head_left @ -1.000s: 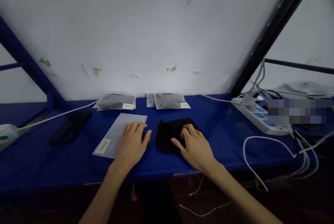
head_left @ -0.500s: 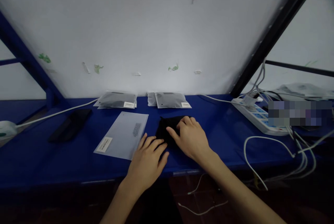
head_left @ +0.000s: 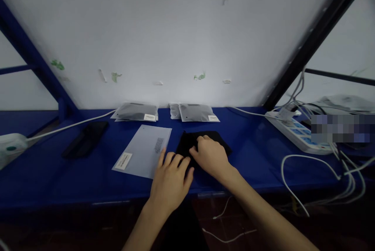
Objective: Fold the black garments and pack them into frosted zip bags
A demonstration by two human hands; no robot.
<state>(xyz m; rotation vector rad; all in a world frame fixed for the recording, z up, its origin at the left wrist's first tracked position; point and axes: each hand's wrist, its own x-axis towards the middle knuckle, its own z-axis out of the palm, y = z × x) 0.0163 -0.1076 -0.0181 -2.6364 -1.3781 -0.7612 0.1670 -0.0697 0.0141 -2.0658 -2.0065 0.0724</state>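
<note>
- The blue surface (head_left: 252,153) carries everything; its near edge lies just under both hands, so the cloth could be dragged off it if pulled nearward.
- The frosted flat bag (head_left: 145,150) lies just left of the cloth; it could be nudged aside by the left hand (head_left: 171,178), which rests flat, fingers spread, at the cloth's near-left edge.
- The black cloth (head_left: 202,145) sits near the middle, mostly covered; its folds could slip loose under uneven pressing.
- The right hand (head_left: 211,157) is pressed down on the cloth, fingers curled; whether fabric is pinched cannot be told.
- Contents of the far sealed packets (head_left: 136,112) are hard to make out.
</note>
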